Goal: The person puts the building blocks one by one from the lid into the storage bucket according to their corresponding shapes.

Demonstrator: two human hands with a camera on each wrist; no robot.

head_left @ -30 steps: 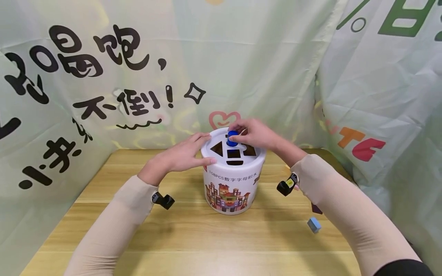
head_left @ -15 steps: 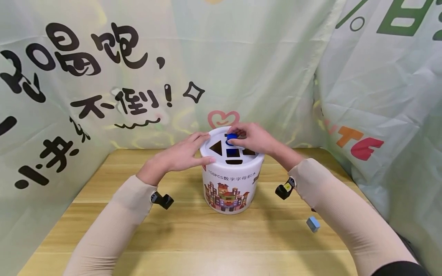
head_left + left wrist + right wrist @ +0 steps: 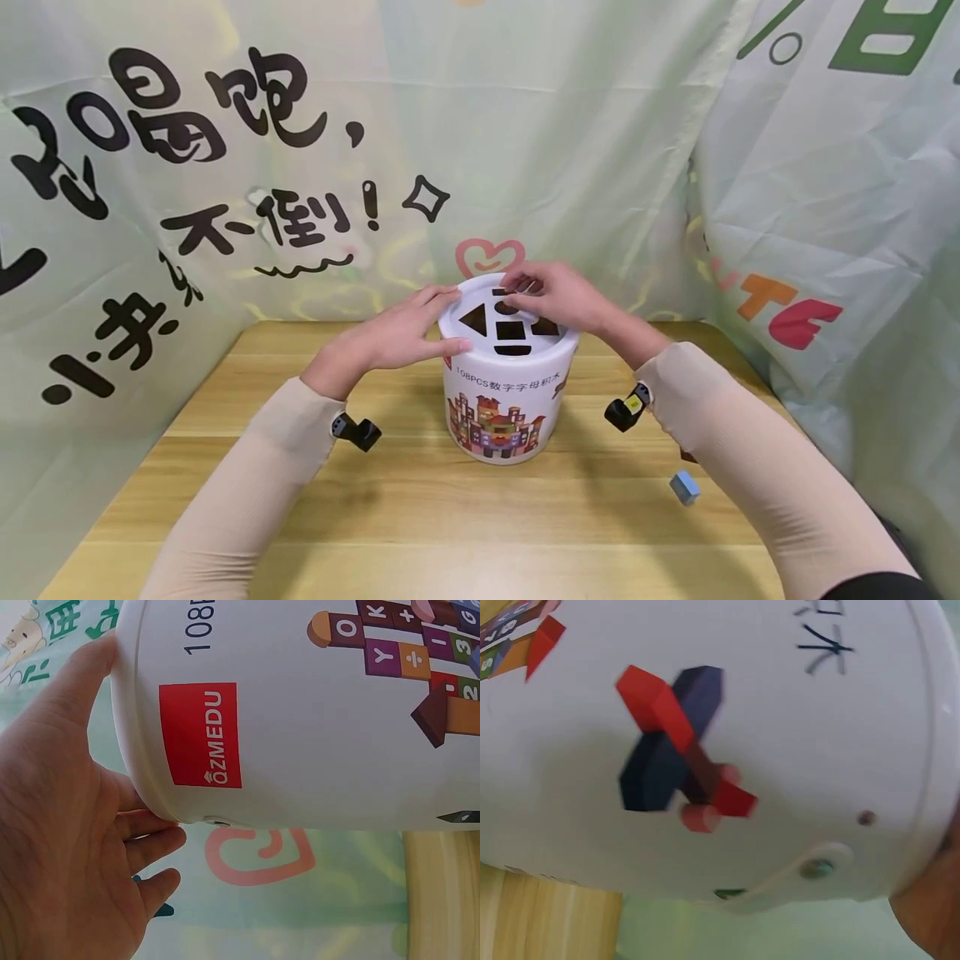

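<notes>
White, the bucket (image 3: 502,421) stands upright on the table (image 3: 375,508); the left hand (image 3: 397,333) touches its rim (image 3: 517,360), thumb spread from fingers. Over the lid (image 3: 491,340), the right hand (image 3: 562,295) curves its fingers loosely, thumb apart.

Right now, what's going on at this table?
A person's left hand rests on the rim of a white, round plastic bucket. Their right hand is over its white lid of shaped cut-outs, fingers bent near the round hole, no block visible in them. A light-blue rectangular block lies on the wood-grain table, right of the bucket.
</notes>
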